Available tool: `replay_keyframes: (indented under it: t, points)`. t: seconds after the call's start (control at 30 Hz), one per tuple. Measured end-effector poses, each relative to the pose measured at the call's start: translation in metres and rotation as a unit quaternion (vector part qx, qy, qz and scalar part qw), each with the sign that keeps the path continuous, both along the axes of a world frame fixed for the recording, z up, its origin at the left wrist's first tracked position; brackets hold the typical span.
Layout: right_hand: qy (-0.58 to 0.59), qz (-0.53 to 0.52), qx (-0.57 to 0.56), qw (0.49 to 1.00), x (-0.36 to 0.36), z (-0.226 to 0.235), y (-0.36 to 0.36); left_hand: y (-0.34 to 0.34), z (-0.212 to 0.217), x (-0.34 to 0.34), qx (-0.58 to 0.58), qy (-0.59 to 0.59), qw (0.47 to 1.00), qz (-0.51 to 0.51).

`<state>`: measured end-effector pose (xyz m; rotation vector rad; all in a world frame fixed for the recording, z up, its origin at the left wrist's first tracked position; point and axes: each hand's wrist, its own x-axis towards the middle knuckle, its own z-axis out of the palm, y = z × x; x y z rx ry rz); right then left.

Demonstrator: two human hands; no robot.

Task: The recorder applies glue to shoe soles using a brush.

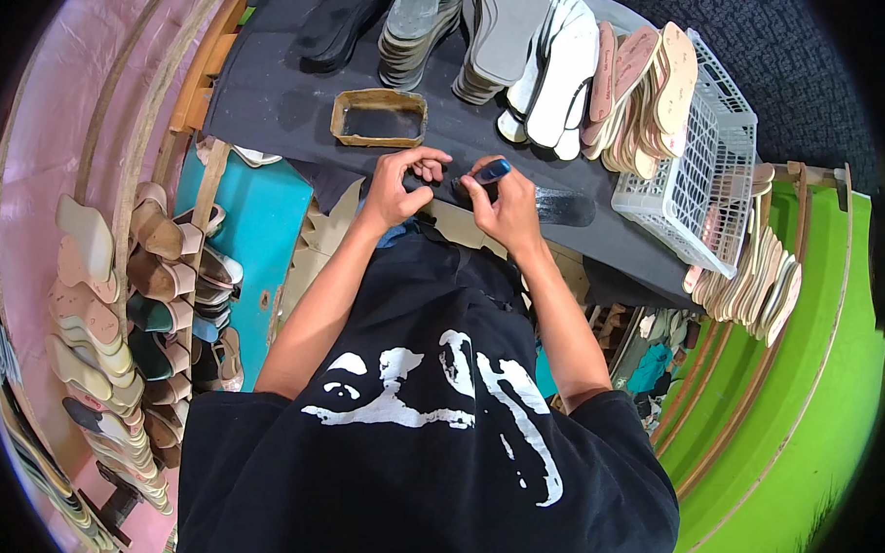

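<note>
Over the near part of the dark-covered table, my left hand (403,188) has its fingers curled and its thumb apart, with nothing visible between them. My right hand (506,208) grips a tool with a rounded dark blue end (493,170); its working end is hidden. Under and beside that hand lies a black, shiny insole-shaped piece (565,207), partly covered by my fingers. Just beyond my left hand stands a shallow tan box (379,118) with a dark inside.
Stacks of grey insoles (501,40), white ones (564,72) and tan ones (651,94) line the table's far side. A white plastic basket (688,195) sits at the right. Shoe racks (202,217) stand left; more insoles (755,283) hang right.
</note>
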<state>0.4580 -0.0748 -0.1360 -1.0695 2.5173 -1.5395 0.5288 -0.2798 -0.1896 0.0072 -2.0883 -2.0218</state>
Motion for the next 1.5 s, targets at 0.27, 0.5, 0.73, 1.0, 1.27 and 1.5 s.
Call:
replay_keyframes:
  t: [0.27,0.5,0.73,1.0,1.27,1.5]
  points:
    - [0.037,0.077,0.008,0.996,-0.006,0.007,0.001,0.000,0.003,-0.002,-0.047,0.008,0.999,-0.020]
    - [0.012,0.070,0.039,0.997,-0.008,0.015,0.011,0.000,0.006,-0.002,-0.085,0.016,0.996,-0.024]
    - [0.047,0.074,0.042,0.995,-0.007,0.004,-0.009,0.001,0.005,-0.001,-0.141,0.036,0.989,-0.008]
    - [0.007,0.016,0.020,1.000,0.000,0.005,0.008,0.005,0.001,-0.001,-0.188,0.050,0.981,-0.008]
    - [-0.002,-0.020,0.013,1.000,0.002,0.005,0.020,0.007,-0.004,0.001,-0.203,0.046,0.978,-0.003]
    - [0.014,0.003,-0.006,1.000,-0.010,0.005,-0.001,0.017,-0.019,0.005,-0.300,0.102,0.948,0.036]
